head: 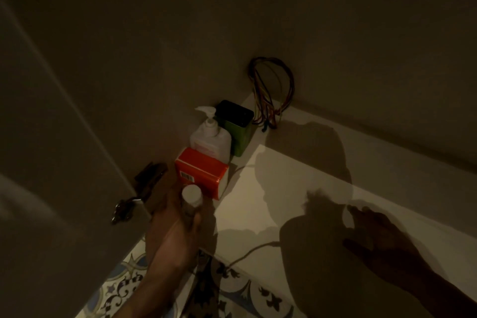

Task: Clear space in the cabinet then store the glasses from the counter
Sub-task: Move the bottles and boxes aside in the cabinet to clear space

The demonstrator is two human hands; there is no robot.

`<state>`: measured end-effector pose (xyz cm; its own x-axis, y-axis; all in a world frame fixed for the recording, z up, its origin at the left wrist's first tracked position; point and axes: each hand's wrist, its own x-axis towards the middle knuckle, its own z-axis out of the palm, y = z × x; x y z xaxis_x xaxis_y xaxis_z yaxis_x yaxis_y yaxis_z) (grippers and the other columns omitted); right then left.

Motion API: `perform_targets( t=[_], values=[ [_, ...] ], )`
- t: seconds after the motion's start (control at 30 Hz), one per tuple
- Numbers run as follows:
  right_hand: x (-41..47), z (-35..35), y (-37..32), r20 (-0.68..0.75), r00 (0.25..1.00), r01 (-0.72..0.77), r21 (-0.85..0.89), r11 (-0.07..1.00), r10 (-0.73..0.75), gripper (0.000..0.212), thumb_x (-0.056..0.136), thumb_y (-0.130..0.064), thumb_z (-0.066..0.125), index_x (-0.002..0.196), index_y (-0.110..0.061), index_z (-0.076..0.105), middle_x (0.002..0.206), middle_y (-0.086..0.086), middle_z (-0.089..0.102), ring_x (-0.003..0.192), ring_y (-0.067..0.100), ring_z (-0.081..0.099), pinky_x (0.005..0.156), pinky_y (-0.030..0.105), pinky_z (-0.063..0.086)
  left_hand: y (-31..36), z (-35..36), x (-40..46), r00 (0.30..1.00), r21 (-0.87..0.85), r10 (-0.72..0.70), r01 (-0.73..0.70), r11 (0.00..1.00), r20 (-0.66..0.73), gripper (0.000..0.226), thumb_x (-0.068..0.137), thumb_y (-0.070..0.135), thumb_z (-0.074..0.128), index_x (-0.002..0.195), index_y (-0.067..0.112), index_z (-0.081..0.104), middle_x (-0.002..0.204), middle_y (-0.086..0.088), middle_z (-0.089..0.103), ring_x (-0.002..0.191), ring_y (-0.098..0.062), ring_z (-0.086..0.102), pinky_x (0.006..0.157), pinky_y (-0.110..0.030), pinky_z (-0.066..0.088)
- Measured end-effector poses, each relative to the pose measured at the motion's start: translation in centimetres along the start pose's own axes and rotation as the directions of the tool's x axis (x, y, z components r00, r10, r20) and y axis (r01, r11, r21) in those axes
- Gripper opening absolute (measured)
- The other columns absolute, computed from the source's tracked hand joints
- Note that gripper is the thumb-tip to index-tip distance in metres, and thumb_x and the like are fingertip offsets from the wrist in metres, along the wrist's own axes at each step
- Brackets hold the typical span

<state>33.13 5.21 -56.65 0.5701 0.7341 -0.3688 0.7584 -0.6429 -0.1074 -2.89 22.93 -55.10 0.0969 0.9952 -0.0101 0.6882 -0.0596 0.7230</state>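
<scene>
I look into a dim white cabinet [271, 201]. My left hand [175, 224] grips a small bottle with a white cap [191, 197] at the shelf's left front, just in front of an orange-red box [202, 171]. My right hand [376, 230] hovers over the shelf at the right, fingers spread and holding nothing. No glasses are in view.
Behind the orange-red box stand a white pump bottle [210, 137] and a green tin with a black lid [237, 126]. Coloured wires [271, 90] hang in the back corner. A cable [247, 255] trails over the shelf edge. The open door [51, 150] with its hinge [144, 188] stands left; patterned floor tiles [124, 284] lie below.
</scene>
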Motion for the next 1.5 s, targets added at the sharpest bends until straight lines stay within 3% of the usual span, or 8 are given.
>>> perform_targets(
  t=[0.07, 0.2, 0.63, 0.8, 1.0, 1.1, 1.23, 1.5],
  values=[
    [0.0, -0.1, -0.1, 0.000, 1.000, 0.001, 0.006, 1.000, -0.001, 0.085, 0.092, -0.062, 0.050, 0.157, -0.034, 0.003, 0.166, -0.002, 0.014, 0.150, 0.022, 0.021, 0.119, 0.041, 0.024, 0.4, 0.4, 0.7, 0.999, 0.118, 0.034, -0.038, 0.992, 0.040, 0.044, 0.093, 0.026, 0.061, 0.129, 0.006, 0.046, 0.094, -0.016, 0.066, 0.077, -0.033, 0.063, 0.067, -0.037, 0.050],
    [-0.1, -0.1, -0.4, 0.009, 1.000, -0.016, 0.003, 1.000, 0.016, 0.085, 0.093, -0.059, 0.051, 0.157, -0.033, 0.002, 0.166, -0.001, 0.012, 0.150, 0.022, 0.020, 0.119, 0.040, 0.024, 1.6, 0.6, 1.3, 1.000, 0.005, 0.018, -0.018, 1.000, 0.025, 0.054, 0.093, 0.042, 0.057, 0.134, 0.011, 0.039, 0.123, -0.015, 0.058, 0.103, -0.036, 0.061, 0.085, -0.052, 0.052],
    [-0.6, 1.3, -0.3, 0.038, 0.998, -0.057, 0.006, 0.998, 0.057, 0.078, 0.094, -0.066, 0.042, 0.157, -0.035, 0.007, 0.168, 0.000, 0.002, 0.153, 0.026, 0.008, 0.122, 0.043, 0.016, 1.5, 0.4, 2.5, 0.993, -0.020, -0.111, 0.110, 0.994, -0.039, 0.042, 0.091, 0.027, 0.065, 0.125, 0.010, 0.047, 0.096, -0.007, 0.058, 0.096, -0.038, 0.063, 0.073, -0.039, 0.043],
    [-0.9, 1.4, -0.9, 0.034, 0.998, -0.057, -0.032, 0.998, 0.059, 0.076, 0.096, -0.064, 0.037, 0.157, -0.035, 0.003, 0.168, 0.002, 0.000, 0.153, 0.026, 0.007, 0.122, 0.043, 0.016, 0.2, 0.2, 0.4, 0.999, -0.082, -0.048, 0.049, 0.995, 0.015, 0.068, 0.088, 0.015, 0.069, 0.143, 0.002, 0.032, 0.135, -0.023, 0.050, 0.113, -0.041, 0.056, 0.089, -0.054, 0.048],
    [-1.5, 0.7, -0.4, 0.071, 0.995, -0.078, 0.016, 0.997, 0.077, 0.077, 0.096, -0.065, 0.038, 0.157, -0.035, 0.003, 0.168, -0.002, -0.003, 0.154, 0.022, 0.002, 0.122, 0.042, 0.013, 1.8, 1.1, -4.9, 0.994, 0.042, 0.016, -0.021, 0.999, 0.105, 0.082, 0.082, 0.031, 0.076, 0.147, 0.006, 0.035, 0.144, -0.020, 0.047, 0.127, -0.037, 0.049, 0.101, -0.046, 0.043],
    [-2.6, -0.3, -0.3, 0.062, 0.996, -0.072, 0.049, 0.996, 0.069, 0.077, 0.096, -0.063, 0.040, 0.158, -0.034, 0.004, 0.168, -0.003, 0.002, 0.153, 0.022, 0.006, 0.122, 0.041, 0.014, 5.4, 2.1, -6.2, 0.881, 0.189, 0.336, -0.411, 0.892, 0.332, 0.086, 0.080, 0.054, 0.071, 0.149, 0.016, 0.036, 0.149, -0.013, 0.045, 0.134, -0.029, 0.045, 0.110, -0.043, 0.038],
    [-4.7, -2.7, 0.3, 0.026, 0.993, -0.117, 0.081, 0.990, 0.115, 0.075, 0.097, -0.064, 0.038, 0.158, -0.030, 0.009, 0.168, 0.001, 0.005, 0.153, 0.022, 0.008, 0.123, 0.040, 0.016, 10.3, 4.4, -5.3, 0.715, 0.276, 0.309, -0.575, 0.771, 0.627, 0.092, 0.080, 0.083, 0.028, 0.155, 0.034, 0.007, 0.165, 0.004, 0.008, 0.149, -0.017, 0.008, 0.121, -0.039, 0.008],
    [-9.8, -7.2, 0.5, -0.012, 0.973, -0.225, 0.164, 0.960, 0.230, 0.073, 0.098, -0.065, 0.032, 0.158, -0.032, 0.009, 0.168, 0.003, 0.006, 0.153, 0.027, 0.008, 0.122, 0.044, 0.017, 19.8, 5.8, -4.3, 0.498, 0.284, 0.245, -0.761, 0.583, 0.832, 0.097, 0.073, 0.091, 0.018, 0.154, 0.042, -0.004, 0.165, 0.004, -0.008, 0.151, -0.023, -0.008, 0.120, -0.051, -0.005]
  ],
)
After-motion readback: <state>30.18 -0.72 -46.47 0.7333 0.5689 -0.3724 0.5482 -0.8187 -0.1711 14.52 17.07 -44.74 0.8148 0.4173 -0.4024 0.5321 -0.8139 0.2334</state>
